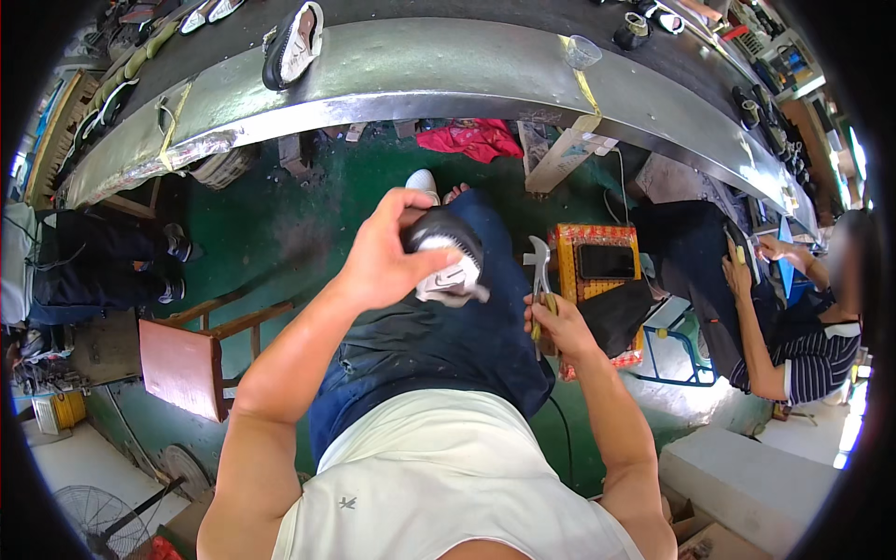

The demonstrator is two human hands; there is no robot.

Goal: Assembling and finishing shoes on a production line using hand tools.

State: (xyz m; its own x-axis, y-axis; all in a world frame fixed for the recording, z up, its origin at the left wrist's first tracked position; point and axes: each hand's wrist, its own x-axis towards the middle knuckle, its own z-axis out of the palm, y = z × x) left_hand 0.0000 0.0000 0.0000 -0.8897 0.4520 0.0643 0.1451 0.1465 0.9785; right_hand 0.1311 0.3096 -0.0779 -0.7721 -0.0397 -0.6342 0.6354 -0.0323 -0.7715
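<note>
My left hand [381, 254] is wrapped around a shoe [442, 231] with a black part and a white upper, held above my lap. The thumb presses across the white part, and loose white material hangs at its lower edge. To the right of my thigh, my right hand [566, 329] grips a pair of pliers [540, 259] by the yellowish handles. The curved metal jaws point away from me and stand apart from the shoe.
Ahead runs a metal-edged workbench [420, 70] bearing a shoe [293, 47] and a clear plastic cup [582, 53]. A phone [606, 262] lies on an orange patterned box to my right. Another person [807, 345] sits beyond it. A stool [182, 367] stands at left.
</note>
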